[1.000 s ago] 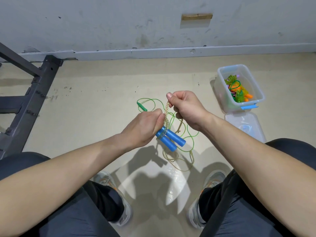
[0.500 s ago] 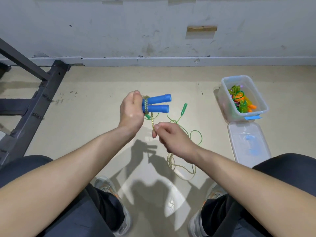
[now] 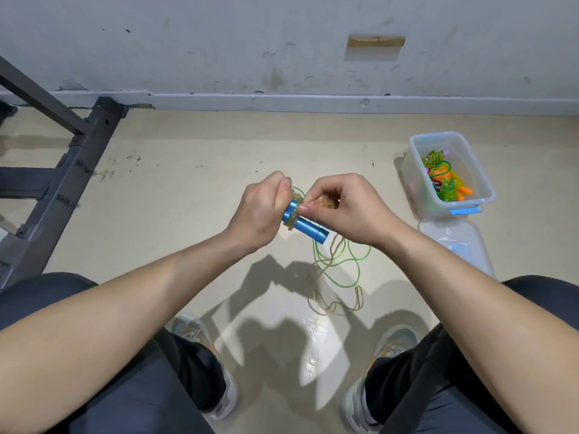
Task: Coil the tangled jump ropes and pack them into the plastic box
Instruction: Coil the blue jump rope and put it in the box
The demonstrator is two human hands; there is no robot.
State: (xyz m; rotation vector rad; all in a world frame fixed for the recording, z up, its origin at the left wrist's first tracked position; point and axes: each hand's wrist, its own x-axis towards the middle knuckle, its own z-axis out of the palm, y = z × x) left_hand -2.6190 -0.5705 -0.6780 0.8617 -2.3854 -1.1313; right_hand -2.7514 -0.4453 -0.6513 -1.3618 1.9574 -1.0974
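The left hand (image 3: 260, 211) grips the blue handles (image 3: 308, 229), with the rope (image 3: 290, 222) wound round them beside its fingers. The right hand (image 3: 347, 208) pinches the rope against the handles. Slack trails to the floor below, and the plastic box (image 3: 415, 183) sits well apart on the right.

At frame centre the handles (image 3: 306, 226) are held in the left hand (image 3: 260, 211), with the right hand (image 3: 347, 208) against their right side. Loose rope (image 3: 340, 270) is spread on the floor (image 3: 188, 214) below. The plastic box (image 3: 437, 135) is set at right, its lid (image 3: 454, 242) just below, and a metal frame (image 3: 62, 183) at left.
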